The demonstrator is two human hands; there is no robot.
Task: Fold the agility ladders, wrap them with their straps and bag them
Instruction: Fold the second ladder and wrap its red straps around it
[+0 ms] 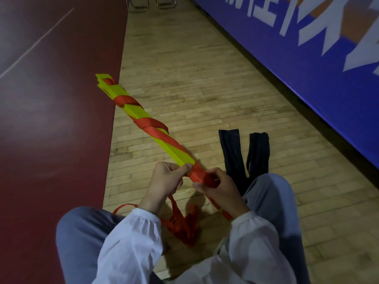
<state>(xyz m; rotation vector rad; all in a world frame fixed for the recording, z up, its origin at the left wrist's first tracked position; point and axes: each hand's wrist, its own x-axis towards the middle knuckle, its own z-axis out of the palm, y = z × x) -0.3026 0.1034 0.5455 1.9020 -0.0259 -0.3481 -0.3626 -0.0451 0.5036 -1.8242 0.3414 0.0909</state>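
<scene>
The left hand (166,179) pinches the rungs (131,107) to steady them. The right hand (219,187) grips the strap (200,175), likely keeping the wrap tight. Bags (233,154) lie nearby.

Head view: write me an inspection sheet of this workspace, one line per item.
Surface: wooden floor, bordered on the left by a dark red floor area.
Job's things: yellow ladder bundle partly spiral-wrapped in red strap; loose strap heaped between the knees; two black bags lying flat to its right.
Clutter: nothing seen.
Grippers: left hand pinches the bundle's near end; right hand grips the strap wound there.
Cables: nothing seen.
Surroundings: blue banner along the right; metal chair legs at the top edge.
</scene>
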